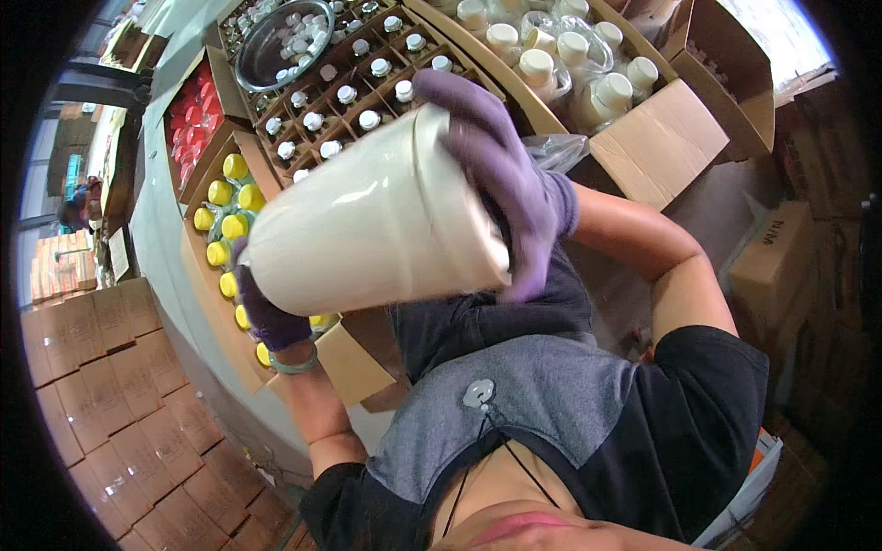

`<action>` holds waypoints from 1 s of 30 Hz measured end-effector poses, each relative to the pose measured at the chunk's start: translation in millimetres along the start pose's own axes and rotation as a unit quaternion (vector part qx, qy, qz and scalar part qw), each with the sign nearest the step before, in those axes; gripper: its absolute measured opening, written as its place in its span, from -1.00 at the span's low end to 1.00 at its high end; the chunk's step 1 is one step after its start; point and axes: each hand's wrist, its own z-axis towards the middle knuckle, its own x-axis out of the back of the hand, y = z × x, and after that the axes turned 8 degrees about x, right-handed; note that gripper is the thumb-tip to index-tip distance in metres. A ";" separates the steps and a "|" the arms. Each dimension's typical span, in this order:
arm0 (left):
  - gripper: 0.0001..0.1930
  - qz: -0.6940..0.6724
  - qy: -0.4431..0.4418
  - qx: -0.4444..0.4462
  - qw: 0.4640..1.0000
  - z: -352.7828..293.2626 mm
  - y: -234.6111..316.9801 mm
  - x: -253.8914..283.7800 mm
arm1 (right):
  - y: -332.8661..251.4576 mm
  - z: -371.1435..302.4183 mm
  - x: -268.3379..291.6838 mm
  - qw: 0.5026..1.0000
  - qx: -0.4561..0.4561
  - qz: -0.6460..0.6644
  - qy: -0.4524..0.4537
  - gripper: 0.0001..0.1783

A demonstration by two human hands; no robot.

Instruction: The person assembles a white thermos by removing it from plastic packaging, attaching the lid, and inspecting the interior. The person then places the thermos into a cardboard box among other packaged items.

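A large, glossy white plastic jar (354,225) is held tilted on its side in front of my chest. My right hand (514,179), in a purple glove, wraps round its right end, with the fingers over the wide collar at the rim. At the opposite end, my left hand (271,312), gloved too, grips the jar from below and behind; most of its fingers are hidden by the jar. The glove of the right hand is slightly blurred.
Behind the jar stands a divided carton (381,119) of white-capped bottles, with a metal bowl (241,69) of white caps on it. Yellow-capped bottles (234,225) and red items (191,119) fill boxes leftward. Another carton holds cream bottles (574,50). Stacked cartons (119,395) stand lower left.
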 end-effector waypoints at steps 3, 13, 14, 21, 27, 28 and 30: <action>-0.41 0.108 0.096 -0.137 0.980 -1.7 32.0 -21.9 | -5.3 -43.9 -33.8 0.918 -0.269 0.235 0.173 0.57; -0.32 0.312 0.027 -0.449 0.837 -24.0 106.5 -52.3 | 6.7 -54.2 -61.0 0.639 -0.412 0.570 0.312 0.02; -0.32 0.198 0.079 -0.370 0.904 -18.3 94.3 -58.8 | 3.2 -41.2 -53.8 0.723 -0.401 0.496 0.263 0.03; -0.22 -0.057 0.111 0.002 0.992 -41.5 90.0 -43.3 | -2.8 -8.0 -22.0 0.944 -0.206 0.238 0.101 0.48; -0.28 0.211 0.062 -0.295 0.930 -78.7 117.3 -82.1 | -6.9 -58.6 -67.6 0.613 -0.404 0.589 0.338 0.34; -0.33 0.213 -0.017 -0.351 0.911 -76.8 118.2 -76.1 | -9.3 -63.5 -70.3 0.588 -0.416 0.603 0.343 0.30; -0.38 0.211 -0.131 -0.402 0.881 -58.7 121.4 -56.6 | -14.1 -70.3 -72.3 0.542 -0.436 0.625 0.354 0.23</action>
